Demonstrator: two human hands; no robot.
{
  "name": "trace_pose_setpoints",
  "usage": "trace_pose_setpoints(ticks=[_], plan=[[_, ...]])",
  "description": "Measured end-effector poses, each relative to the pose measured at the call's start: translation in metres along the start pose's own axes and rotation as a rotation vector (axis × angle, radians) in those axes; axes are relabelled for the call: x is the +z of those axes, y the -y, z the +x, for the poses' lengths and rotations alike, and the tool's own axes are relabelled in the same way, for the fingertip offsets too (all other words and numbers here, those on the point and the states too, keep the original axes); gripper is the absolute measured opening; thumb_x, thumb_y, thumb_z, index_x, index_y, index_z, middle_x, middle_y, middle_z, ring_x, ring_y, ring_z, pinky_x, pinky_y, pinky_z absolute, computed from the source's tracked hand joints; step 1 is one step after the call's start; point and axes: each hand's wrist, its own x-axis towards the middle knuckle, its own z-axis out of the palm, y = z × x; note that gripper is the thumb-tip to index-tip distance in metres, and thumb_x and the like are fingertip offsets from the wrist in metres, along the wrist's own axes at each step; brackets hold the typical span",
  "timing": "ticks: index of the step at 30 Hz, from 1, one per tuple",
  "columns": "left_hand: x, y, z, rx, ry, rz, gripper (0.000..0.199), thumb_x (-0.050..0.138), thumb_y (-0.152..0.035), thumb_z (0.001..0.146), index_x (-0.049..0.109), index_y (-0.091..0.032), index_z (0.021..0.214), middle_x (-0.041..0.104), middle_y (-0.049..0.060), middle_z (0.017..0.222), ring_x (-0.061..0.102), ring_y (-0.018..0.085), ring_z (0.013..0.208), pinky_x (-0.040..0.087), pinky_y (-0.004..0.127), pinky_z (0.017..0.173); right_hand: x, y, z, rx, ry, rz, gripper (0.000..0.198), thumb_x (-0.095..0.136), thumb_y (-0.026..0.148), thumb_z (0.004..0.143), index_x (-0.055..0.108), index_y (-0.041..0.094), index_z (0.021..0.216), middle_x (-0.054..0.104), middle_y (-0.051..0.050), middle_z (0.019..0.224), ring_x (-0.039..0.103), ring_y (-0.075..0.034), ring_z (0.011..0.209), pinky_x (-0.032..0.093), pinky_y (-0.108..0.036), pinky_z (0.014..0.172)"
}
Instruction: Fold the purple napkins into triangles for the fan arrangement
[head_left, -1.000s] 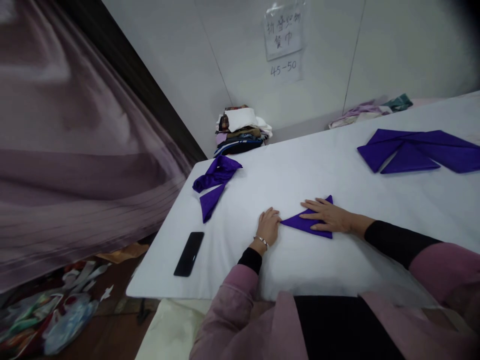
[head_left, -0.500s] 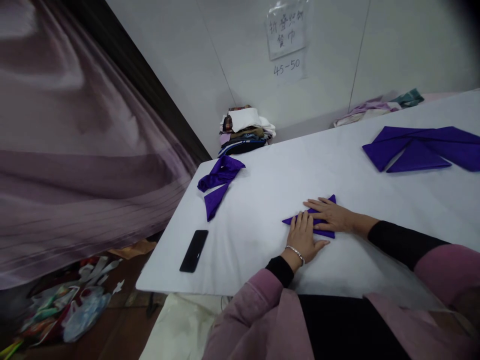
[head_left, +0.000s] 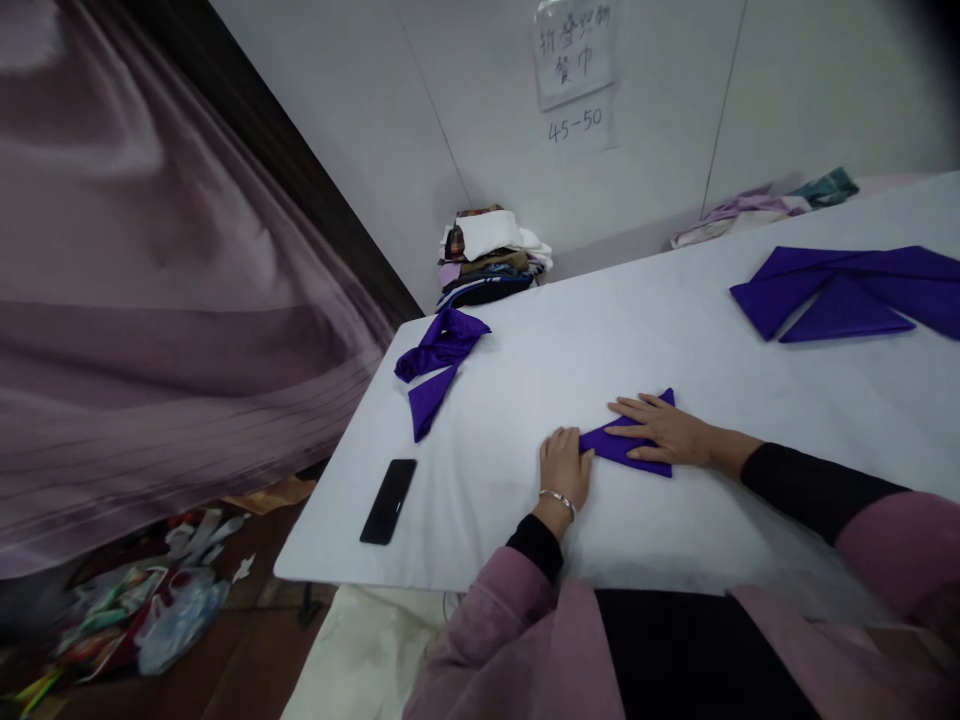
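Observation:
A purple cloth napkin (head_left: 609,446), folded into a narrow triangle, lies on the white-covered table in front of me. My right hand (head_left: 664,430) rests flat across its wide end, fingers spread. At the pointed left end, my left hand (head_left: 564,470) has its fingers bent and drawn together, with the thumb beside the cloth. That tip is hidden under the fingers, which appear to pinch it. A silver bracelet (head_left: 559,500) circles the left wrist.
More purple folded cloths (head_left: 847,310) lie at the table's right, and a crumpled purple cloth (head_left: 442,350) at the left. A black phone (head_left: 388,502) is near the left edge. Stacked clothes (head_left: 491,255) stand behind the table; a curtain (head_left: 172,330) hangs left.
My left hand has slid left from the middle of the napkin to its pointed end, and its fingers have drawn in. The right hand has stayed flat on the cloth.

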Motion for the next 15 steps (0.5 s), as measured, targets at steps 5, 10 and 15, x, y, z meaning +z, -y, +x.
trace_pose_setpoints(ticks=[5,10,15], plan=[[-0.001,0.008,0.008,-0.055,-0.122,-0.138,0.017,0.052,-0.021,0.088,0.063,-0.021,0.101,0.064,0.004,0.099,0.056,0.019,0.098,0.043,0.037,0.090,0.000,0.000,0.000,0.011,0.017,0.006,0.051,0.045,0.054,0.088,0.040,0.040,0.137,0.023,-0.001,0.152,0.025,-0.033,0.135,0.018,-0.059,0.106],[0.001,0.013,0.018,-0.121,-0.149,-0.112,0.010,0.056,-0.019,0.085,0.064,-0.021,0.079,0.062,0.003,0.093,0.055,0.018,0.095,0.042,0.036,0.087,0.000,-0.001,0.000,0.009,0.025,-0.002,0.053,0.044,0.056,0.088,0.036,0.041,0.138,0.021,0.000,0.153,0.024,-0.032,0.136,0.017,-0.058,0.107],[-0.008,0.013,0.018,-0.156,-0.162,-0.054,0.012,0.052,-0.016,0.085,0.062,-0.019,0.079,0.062,0.006,0.101,0.053,0.020,0.103,0.041,0.038,0.092,0.000,-0.002,0.001,0.017,0.038,-0.007,0.053,0.044,0.056,0.088,0.035,0.041,0.139,0.019,0.000,0.153,0.022,-0.031,0.137,0.016,-0.058,0.108]])
